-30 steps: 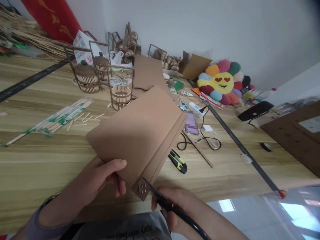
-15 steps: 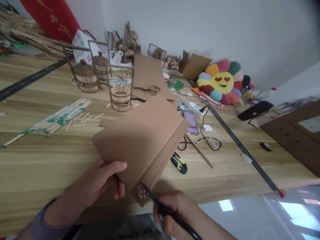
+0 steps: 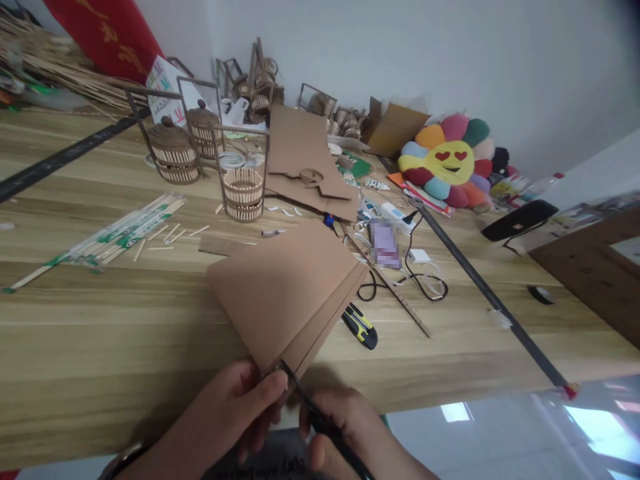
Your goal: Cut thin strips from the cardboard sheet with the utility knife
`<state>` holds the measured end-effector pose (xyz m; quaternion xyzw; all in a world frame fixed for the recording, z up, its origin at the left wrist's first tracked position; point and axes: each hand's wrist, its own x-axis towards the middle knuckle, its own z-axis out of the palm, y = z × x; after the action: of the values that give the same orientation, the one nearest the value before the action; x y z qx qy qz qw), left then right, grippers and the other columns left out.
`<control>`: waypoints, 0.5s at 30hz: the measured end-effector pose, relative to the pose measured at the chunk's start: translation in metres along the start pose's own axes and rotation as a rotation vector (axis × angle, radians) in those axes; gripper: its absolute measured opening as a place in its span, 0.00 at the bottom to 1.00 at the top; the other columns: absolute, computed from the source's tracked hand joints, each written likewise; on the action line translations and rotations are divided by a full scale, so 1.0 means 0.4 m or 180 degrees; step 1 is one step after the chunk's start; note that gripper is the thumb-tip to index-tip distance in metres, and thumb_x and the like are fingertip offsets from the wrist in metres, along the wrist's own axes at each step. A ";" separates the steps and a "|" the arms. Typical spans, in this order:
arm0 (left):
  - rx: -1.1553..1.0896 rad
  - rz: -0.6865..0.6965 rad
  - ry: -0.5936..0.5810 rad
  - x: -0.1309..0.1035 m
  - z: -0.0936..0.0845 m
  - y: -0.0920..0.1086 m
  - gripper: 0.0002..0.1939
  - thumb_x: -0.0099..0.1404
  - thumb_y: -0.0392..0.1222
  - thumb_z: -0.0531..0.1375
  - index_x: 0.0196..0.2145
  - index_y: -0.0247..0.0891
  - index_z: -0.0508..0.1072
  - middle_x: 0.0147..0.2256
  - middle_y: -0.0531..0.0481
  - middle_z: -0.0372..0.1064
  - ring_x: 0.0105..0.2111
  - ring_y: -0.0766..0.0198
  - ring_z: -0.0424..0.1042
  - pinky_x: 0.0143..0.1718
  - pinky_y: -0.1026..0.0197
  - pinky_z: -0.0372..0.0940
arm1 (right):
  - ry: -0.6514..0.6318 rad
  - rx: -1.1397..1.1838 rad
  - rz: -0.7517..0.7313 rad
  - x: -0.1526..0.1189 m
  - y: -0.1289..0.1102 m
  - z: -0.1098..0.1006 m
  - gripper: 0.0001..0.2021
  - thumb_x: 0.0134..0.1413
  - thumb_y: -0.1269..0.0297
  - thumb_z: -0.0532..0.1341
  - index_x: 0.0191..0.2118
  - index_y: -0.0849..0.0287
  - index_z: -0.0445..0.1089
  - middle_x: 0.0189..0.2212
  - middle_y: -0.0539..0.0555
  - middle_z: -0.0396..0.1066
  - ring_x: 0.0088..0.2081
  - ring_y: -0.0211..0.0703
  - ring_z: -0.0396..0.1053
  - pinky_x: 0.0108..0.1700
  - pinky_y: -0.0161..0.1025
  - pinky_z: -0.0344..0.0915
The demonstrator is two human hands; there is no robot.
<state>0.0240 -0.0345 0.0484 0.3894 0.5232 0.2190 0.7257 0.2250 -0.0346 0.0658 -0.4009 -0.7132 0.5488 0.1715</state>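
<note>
Card stack, over bench: left hand, fingers pinching six-o'clock corner; right hand, fingers gripping black tool, tip beside left hand. Hazard, to my eye: slipping tool could nick it.

Left grip now nearer scissors

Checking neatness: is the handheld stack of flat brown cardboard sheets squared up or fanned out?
Fanned out: on the right, the lower brown cardboard sheets jut past the top sheet.
</note>
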 end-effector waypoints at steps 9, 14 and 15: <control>0.0255 0.0041 0.0210 -0.005 0.005 -0.013 0.32 0.53 0.75 0.52 0.23 0.40 0.61 0.14 0.58 0.58 0.14 0.70 0.56 0.16 0.68 0.52 | -0.0439 0.0505 -0.0008 0.020 0.000 0.001 0.38 0.52 0.26 0.45 0.34 0.59 0.71 0.30 0.54 0.71 0.34 0.43 0.68 0.39 0.37 0.67; 0.0362 0.0012 0.0012 -0.001 0.008 -0.034 0.32 0.56 0.75 0.50 0.23 0.39 0.62 0.16 0.57 0.59 0.15 0.70 0.57 0.17 0.68 0.51 | -0.0570 0.0771 -0.0116 0.024 -0.042 -0.016 0.35 0.58 0.31 0.44 0.40 0.60 0.71 0.33 0.56 0.72 0.36 0.43 0.71 0.42 0.38 0.69; 0.0380 0.0005 0.0012 0.000 0.008 -0.036 0.33 0.56 0.75 0.50 0.24 0.39 0.62 0.16 0.57 0.59 0.15 0.70 0.57 0.17 0.68 0.51 | -0.0564 0.0728 -0.0099 0.022 -0.048 -0.018 0.34 0.60 0.33 0.44 0.40 0.60 0.71 0.33 0.56 0.72 0.36 0.42 0.71 0.42 0.38 0.69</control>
<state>0.0258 -0.0444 0.0373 0.4320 0.5364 0.1888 0.7000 0.2172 -0.0247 0.0842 -0.3176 -0.6645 0.6570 0.1609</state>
